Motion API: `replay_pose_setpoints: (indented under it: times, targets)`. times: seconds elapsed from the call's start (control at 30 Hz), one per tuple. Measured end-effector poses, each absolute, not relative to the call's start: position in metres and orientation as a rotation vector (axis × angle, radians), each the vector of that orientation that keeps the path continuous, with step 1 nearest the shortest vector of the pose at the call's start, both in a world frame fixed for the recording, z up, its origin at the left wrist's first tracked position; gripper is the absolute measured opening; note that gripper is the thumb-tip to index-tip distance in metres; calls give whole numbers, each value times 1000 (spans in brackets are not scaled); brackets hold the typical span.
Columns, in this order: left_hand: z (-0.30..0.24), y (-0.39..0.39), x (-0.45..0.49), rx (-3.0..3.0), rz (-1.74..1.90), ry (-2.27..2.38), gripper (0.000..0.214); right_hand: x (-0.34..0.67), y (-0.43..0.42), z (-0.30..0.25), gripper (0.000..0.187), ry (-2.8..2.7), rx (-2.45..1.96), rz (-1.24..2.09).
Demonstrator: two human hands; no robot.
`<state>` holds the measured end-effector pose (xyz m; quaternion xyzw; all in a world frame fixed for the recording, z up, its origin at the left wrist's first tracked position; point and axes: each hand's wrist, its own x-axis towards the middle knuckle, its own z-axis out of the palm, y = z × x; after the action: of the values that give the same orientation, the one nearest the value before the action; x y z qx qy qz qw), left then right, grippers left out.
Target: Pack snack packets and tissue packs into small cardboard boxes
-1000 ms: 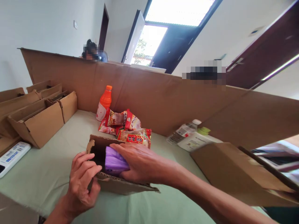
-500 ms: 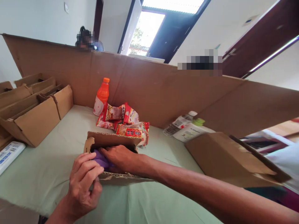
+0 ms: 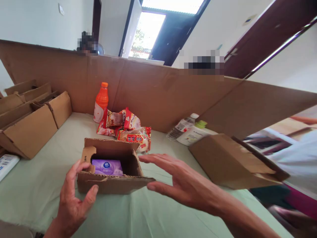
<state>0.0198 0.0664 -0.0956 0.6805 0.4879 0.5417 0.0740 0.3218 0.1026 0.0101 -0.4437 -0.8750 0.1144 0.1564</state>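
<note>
A small open cardboard box (image 3: 111, 181) sits on the green-covered table in front of me. A purple tissue pack (image 3: 107, 167) lies flat inside it. My left hand (image 3: 71, 201) is open, fingers and thumb resting against the box's left front corner. My right hand (image 3: 178, 180) hovers open just right of the box, fingers stretched out, holding nothing. Behind the box lie red snack packets (image 3: 128, 130) and an orange drink bottle (image 3: 101, 102).
A tall cardboard wall (image 3: 153, 92) rings the table's far side. Open cardboard boxes (image 3: 32, 122) stand at left, another box (image 3: 230, 162) at right. A water bottle (image 3: 182, 126) and a white bottle (image 3: 193, 135) lie beside it. A person is behind the wall.
My right hand pushed the purple pack down into the box, then let go and drew out to the right. My left hand opened against the box's corner.
</note>
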Motion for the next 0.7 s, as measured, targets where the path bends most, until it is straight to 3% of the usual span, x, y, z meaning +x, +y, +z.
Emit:
replay_pose_setpoints:
  times: [0.2, 0.37, 0.5, 0.7]
  targets:
    - [-91, 70, 24, 2015, 1598, 1620, 58, 313, 87, -46, 50, -2366, -1295, 427]
    - [-92, 72, 27, 2167, 1599, 1749, 59, 315, 109, -35, 47, -2238, -1135, 173]
    - [-87, 71, 31, 2253, 1595, 1813, 49, 311, 136, -30, 56, -2185, -1059, 13]
    - [-84, 71, 28, 2335, 1451, 1800, 48, 300, 128, -49, 36, -2399, -961, 118]
